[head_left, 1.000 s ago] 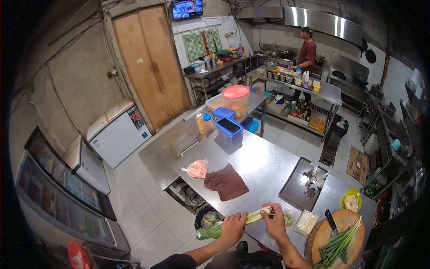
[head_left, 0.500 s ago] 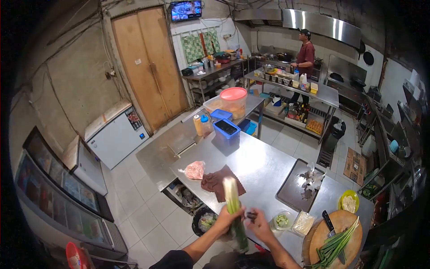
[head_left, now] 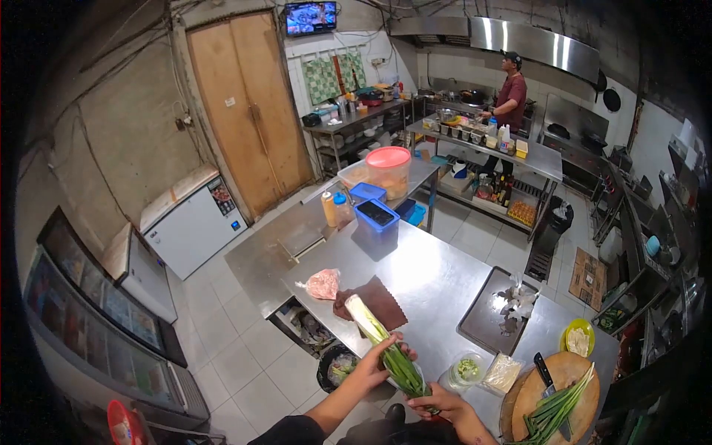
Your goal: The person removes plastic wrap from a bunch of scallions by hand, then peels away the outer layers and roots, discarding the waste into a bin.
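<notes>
A bunch of green onions is held at a tilt over the table's near edge, its white ends toward the upper left. My left hand is closed around its middle. My right hand grips the leafy lower end with bent fingers. Right of my hands are a clear container of chopped green pieces and a pale, wrapped block. Farther right, a round wooden board carries loose green onions and a black-handled knife, its blade partly covered by the leaves.
A brown cloth and a bag of pink minced food lie on the steel table. A dark tray and a blue tub with a phone sit farther back. A bin stands below. Another person stands by the stoves.
The bunch has tipped from nearly upright to a leftward slant. My right hand has come down and taken hold of its lower, leafy end.
</notes>
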`<state>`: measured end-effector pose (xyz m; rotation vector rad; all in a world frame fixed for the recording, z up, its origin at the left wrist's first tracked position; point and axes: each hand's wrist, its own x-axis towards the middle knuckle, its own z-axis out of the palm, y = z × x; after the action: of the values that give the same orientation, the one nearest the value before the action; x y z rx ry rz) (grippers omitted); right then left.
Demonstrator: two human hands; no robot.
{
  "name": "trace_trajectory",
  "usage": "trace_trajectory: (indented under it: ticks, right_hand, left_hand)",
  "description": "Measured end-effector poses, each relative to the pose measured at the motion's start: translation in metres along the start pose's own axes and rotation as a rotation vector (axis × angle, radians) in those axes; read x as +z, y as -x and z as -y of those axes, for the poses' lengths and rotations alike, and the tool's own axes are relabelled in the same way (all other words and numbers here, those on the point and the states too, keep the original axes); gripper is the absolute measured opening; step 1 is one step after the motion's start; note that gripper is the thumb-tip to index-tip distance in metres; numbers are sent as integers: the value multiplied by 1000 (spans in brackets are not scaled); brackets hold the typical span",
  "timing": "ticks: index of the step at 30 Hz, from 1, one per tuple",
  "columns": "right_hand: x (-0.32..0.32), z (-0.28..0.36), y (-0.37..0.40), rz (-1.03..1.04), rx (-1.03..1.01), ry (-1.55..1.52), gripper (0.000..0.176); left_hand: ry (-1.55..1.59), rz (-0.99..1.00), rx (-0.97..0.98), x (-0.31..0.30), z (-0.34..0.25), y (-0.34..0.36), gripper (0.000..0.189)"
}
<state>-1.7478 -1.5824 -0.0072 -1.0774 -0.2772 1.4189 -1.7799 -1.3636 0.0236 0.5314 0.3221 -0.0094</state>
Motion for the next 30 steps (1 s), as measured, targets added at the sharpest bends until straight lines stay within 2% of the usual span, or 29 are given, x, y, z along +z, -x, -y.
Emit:
trace_trajectory:
  ticks: [1,2,3,4,5,6,7,8,9,11,12,13,15,16,18,19,20,21,22,24,25,27,28,30]
  right_hand:
    - [2,1,3,19,16,-32,28]
    - [3,3,3,38,29,-64,26]
    - [4,-3,-3,39,29,-65,26]
    - [6,-17,-12,-147,-144,156,27]
    - [5,-29,-21,-331,-318,379,29]
    - [0,-40,-28,-329,-316,379,29]
    - [-4,-48,-35,-482,-319,506,30]
    - [-9,-54,-40,-635,-322,634,31]
    - [-8,-48,-39,-633,-325,636,31]
    - [-5,-35,-36,-589,-47,333,36]
    - [-14,-42,-43,-591,-48,332,36]
    - [-27,-54,-55,-588,-115,345,38]
    - [-35,-59,-60,-591,-184,356,40]
    - [-26,-49,-54,-608,-132,465,45]
    - [-16,-43,-43,-623,-82,571,51]
    - [-14,-44,-37,-619,-89,772,57]
    - [-13,-45,-31,-612,-95,973,63]
    - [-11,-44,-22,-617,-97,971,63]
    - [-9,-43,-12,-588,-104,914,64]
    - [-3,-44,10,-557,-109,850,66]
    - [-1,-45,22,-526,-128,805,60]
    - [-13,-58,34,-494,-148,761,53]
    - [-23,-76,38,-504,-189,737,50]
    - [-33,-102,50,-513,-229,712,46]
  left_hand:
    - [180,154,-34,-7,8,-4,27]
    - [179,153,-33,-12,11,-11,27]
    - [53,9,16,-16,14,-17,28]
    - [-72,-137,64,-14,16,-19,28]
    - [-72,-140,65,-13,19,-22,28]
    - [-150,-218,84,-6,19,-24,30]
    - [-228,-296,102,-1,21,-26,31]
    - [-315,-261,114,-5,29,-30,33]
    - [-315,-260,119,-15,42,-37,33]
    - [-560,-198,49,-41,70,-46,36]
    - [-607,-109,-49,-41,74,-42,39]
    - [-608,-107,-51,-45,80,-41,39]
    - [-695,-187,91,-52,98,-44,40]
    - [-697,-184,88,-62,106,-50,40]
    - [-764,-234,241,-71,107,-61,47]
    - [-765,-232,239,-70,103,-63,47]
    - [-947,-313,228,-69,96,-66,50]
    - [-1128,-393,218,-65,90,-68,53]
    - [-1131,-389,217,-79,95,-80,53]
    - [-1658,-358,629,-127,110,-112,68]
    - [-1659,-358,626,-116,109,-106,68]
    - [-1892,-505,535,-94,108,-96,83]
    - [-1892,-505,535,-93,109,-97,83]
    - [-1917,-413,420,-92,110,-97,95]
